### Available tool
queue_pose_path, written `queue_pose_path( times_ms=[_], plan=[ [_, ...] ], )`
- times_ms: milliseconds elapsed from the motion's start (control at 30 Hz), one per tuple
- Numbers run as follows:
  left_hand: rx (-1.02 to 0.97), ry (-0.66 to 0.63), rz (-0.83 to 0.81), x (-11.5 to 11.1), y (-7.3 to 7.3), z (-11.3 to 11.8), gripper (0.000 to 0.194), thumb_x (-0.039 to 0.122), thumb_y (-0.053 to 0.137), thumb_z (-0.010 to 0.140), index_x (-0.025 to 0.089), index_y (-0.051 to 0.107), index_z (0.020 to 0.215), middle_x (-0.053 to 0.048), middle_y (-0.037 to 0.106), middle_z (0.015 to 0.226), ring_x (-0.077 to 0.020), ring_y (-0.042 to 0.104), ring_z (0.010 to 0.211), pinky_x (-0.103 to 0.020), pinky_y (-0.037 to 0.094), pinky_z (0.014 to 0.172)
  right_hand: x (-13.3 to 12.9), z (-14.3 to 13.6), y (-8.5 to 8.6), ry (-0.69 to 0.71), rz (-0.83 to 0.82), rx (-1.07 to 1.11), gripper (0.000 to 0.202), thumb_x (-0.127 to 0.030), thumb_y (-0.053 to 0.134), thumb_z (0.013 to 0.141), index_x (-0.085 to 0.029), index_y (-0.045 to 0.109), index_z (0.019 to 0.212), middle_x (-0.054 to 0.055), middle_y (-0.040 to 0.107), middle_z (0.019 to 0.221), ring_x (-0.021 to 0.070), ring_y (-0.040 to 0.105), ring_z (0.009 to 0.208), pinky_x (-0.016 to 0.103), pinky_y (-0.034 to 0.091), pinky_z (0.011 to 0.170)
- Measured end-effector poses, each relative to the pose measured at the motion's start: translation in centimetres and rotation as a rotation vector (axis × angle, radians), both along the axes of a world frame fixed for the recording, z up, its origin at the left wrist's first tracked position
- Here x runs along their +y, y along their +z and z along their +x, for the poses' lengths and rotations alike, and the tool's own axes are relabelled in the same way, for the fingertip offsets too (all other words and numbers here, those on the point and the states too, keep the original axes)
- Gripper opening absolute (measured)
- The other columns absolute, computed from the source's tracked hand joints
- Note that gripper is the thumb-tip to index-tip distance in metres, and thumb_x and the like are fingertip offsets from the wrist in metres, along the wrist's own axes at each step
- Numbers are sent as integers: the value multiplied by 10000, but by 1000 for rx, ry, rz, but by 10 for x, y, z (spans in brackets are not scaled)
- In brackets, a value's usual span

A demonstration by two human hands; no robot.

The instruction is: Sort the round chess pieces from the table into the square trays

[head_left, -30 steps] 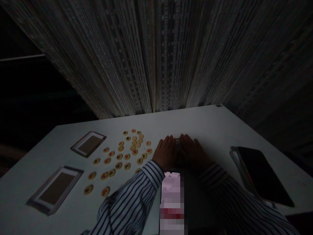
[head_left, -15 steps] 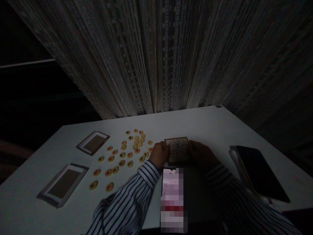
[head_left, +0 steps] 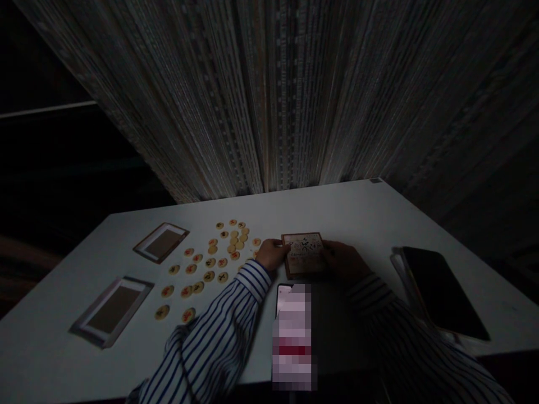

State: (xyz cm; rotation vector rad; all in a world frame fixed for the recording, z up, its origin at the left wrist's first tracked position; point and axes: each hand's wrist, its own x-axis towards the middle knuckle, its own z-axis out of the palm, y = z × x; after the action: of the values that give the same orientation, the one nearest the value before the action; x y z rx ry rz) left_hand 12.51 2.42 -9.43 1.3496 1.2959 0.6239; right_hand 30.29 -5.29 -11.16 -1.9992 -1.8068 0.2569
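Note:
A small flat box [head_left: 304,259] with dark writing on its top is held between my two hands over the white table. My left hand [head_left: 272,254] grips its left side, fingers closed on the edge. On the right side my right hand [head_left: 340,260] holds the box too, its fingers dim in shadow. Left of the box lie many round Chinese chess pieces [head_left: 222,262], some with red marks, some with dark ones, and several showing plain faces. Part of this spread is hidden behind my left sleeve.
A lit phone [head_left: 284,294] is below the box, near the table's front edge. To the right lies a dark tablet-like slab [head_left: 442,292] on other flat items. Two flat framed pouches [head_left: 113,308] rest at the left. A striped curtain [head_left: 269,101] hangs behind the white table [head_left: 337,207].
The box's top now faces me more fully and its writing shows more clearly. Both hands stay on its sides. The view has shifted slightly; the chess pieces lie as before.

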Motion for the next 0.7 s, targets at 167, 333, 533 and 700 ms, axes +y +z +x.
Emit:
queue_pose_path(
  times_ms=[167, 333, 533, 700],
  plan=[
    [-175, 94, -115, -3, -7, 3, 160, 110, 659, 662, 76, 642, 817, -86, 687, 690, -159, 627, 607, -275, 498, 610, 0, 3, -3, -22, 24, 122, 316, -222, 438, 801, -170, 639, 1039, 87, 684, 964, 208, 626, 872, 361, 469, 797],
    [-356, 119, -190, -10, -5, 2, 142, 110, 607, 716, 76, 641, 850, -81, 694, 700, -156, 640, 602, -290, 522, 633, 3, 6, 5, -175, -37, 645, 214, -228, 554, 728, -162, 671, 894, 76, 691, 916, 207, 628, 866, 377, 476, 814],
    [-490, 169, -229, -11, 1, -4, 186, 146, 673, 686, 74, 643, 855, -81, 693, 704, -156, 649, 621, -281, 530, 634, 6, 1, 18, -243, -105, 962, 207, -174, 560, 738, -115, 632, 923, 67, 700, 755, 177, 656, 686, 328, 545, 656],
    [-538, 217, -228, -13, 17, -5, 183, 146, 662, 711, 66, 631, 872, -82, 696, 718, -150, 653, 631, -269, 537, 631, 4, -4, 40, -291, -95, 1107, 148, -106, 564, 741, -116, 625, 876, 57, 700, 741, 154, 658, 681, 294, 553, 680]
  ],
)
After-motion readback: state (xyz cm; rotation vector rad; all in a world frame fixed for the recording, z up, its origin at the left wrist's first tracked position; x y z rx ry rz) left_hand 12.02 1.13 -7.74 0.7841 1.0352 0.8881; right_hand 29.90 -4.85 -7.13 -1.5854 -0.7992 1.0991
